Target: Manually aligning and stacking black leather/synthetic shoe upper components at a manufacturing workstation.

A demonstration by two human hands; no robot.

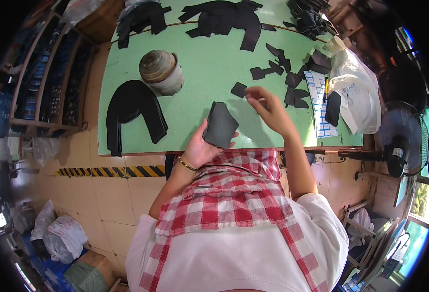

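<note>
On my upturned left hand (204,147) rests a small stack of black cut pieces (221,127), flat and angular, with the thumb along one edge and fingertips showing past the lower right side. My right hand (271,113) is over the table to the right, its fingers bent and apart from the thumb. Its fingertips are at the right edge of a small black piece (239,89); whether they touch it I cannot tell. Several loose black cut pieces (297,97) lie beyond the right hand.
The green table (200,63) holds a stack of curved black pieces (132,97), a round wrapped weight (161,72) and more black pieces (229,19) at the back. To the right are a printed sheet (320,104), a phone (333,109), a white plastic bag (353,92) and a fan (400,141).
</note>
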